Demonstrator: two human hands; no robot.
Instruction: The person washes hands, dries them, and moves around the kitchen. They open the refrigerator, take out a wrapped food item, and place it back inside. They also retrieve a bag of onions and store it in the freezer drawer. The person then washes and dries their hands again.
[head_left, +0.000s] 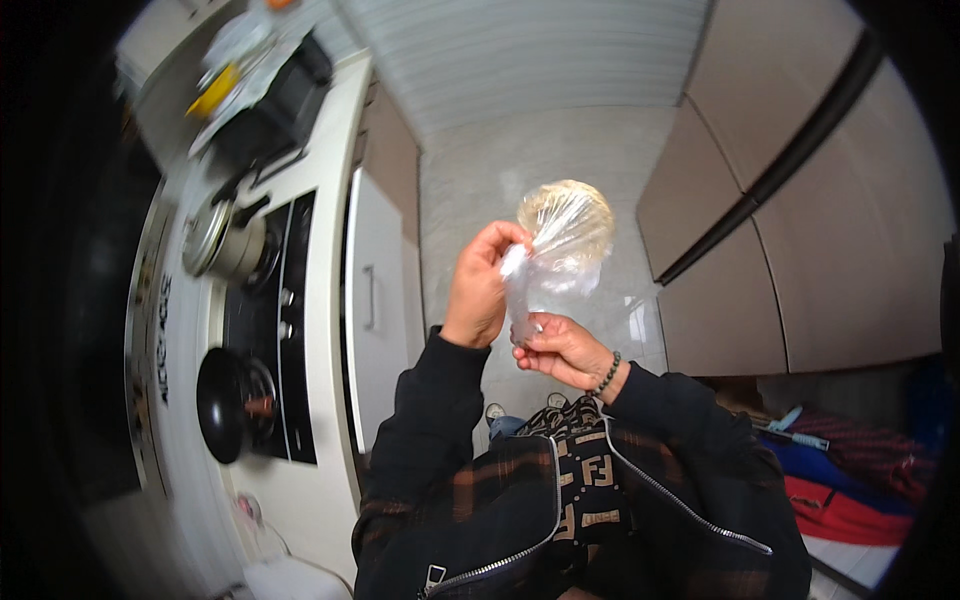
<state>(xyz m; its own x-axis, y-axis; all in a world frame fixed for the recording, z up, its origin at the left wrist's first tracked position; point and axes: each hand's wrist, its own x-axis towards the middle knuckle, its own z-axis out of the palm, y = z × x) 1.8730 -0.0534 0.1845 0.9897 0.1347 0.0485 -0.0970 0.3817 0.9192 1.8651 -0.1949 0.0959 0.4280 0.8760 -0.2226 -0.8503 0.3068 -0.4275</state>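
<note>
A clear plastic bag (571, 225) with pale yellowish contents hangs in front of me above the tiled floor; what is inside cannot be told. My left hand (486, 281) pinches the gathered neck of the bag close to its filled part. Lower down, my right hand (562, 352), with a dark beaded bracelet at the wrist, grips the loose end of the plastic between thumb and fingers.
To the left, a counter holds a gas hob (296, 322) with a lidded pressure cooker (225, 244) and a black wok (225, 405). A black countertop oven (274, 112) stands farther up. Brown refrigerator doors (720, 330) rise on the right, above folded red cloth (844, 514).
</note>
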